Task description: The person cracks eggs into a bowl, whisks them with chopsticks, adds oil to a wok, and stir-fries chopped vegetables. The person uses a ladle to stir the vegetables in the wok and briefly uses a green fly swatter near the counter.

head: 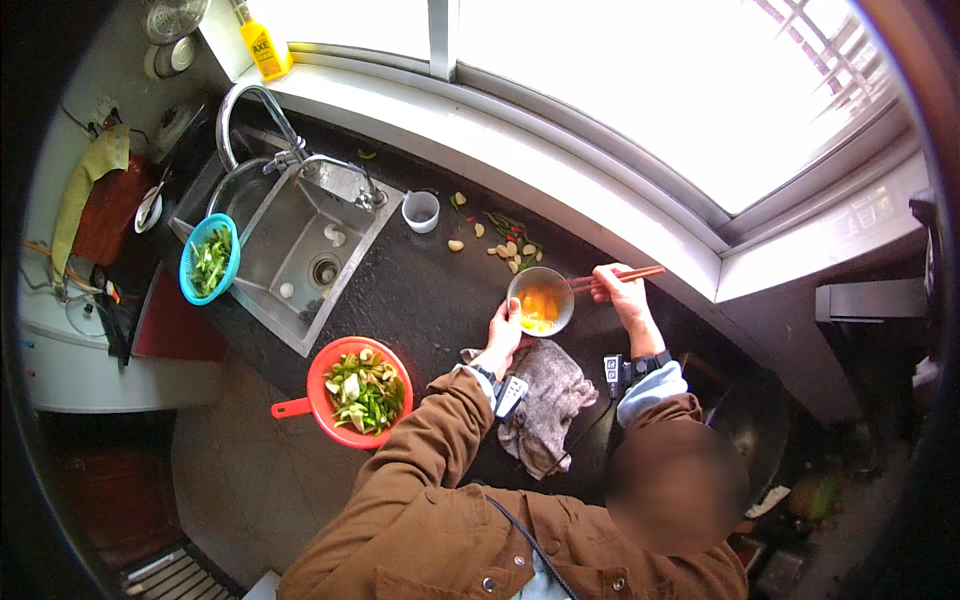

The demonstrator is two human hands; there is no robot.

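Observation:
My left hand (504,331) grips the side of a metal bowl (568,300), tilted a little above the dark counter. Inside it is orange-yellow egg (538,309), partly beaten by its look. In my right hand (621,294) is a pair of reddish-brown chopsticks (646,273), whose tips reach over the bowl's rim into the egg. Beneath my wrists a crumpled grey cloth (544,397) lies on the counter. Just beyond the bowl are garlic cloves (512,247) with green and red chilies (506,223).
A red colander (291,407) with cut green vegetables stands at the counter's front edge. Left of it is a steel sink (274,255) with a faucet (259,91); a blue basket (185,276) of greens sits by its edge. A plastic cup (421,212) stands near the window sill.

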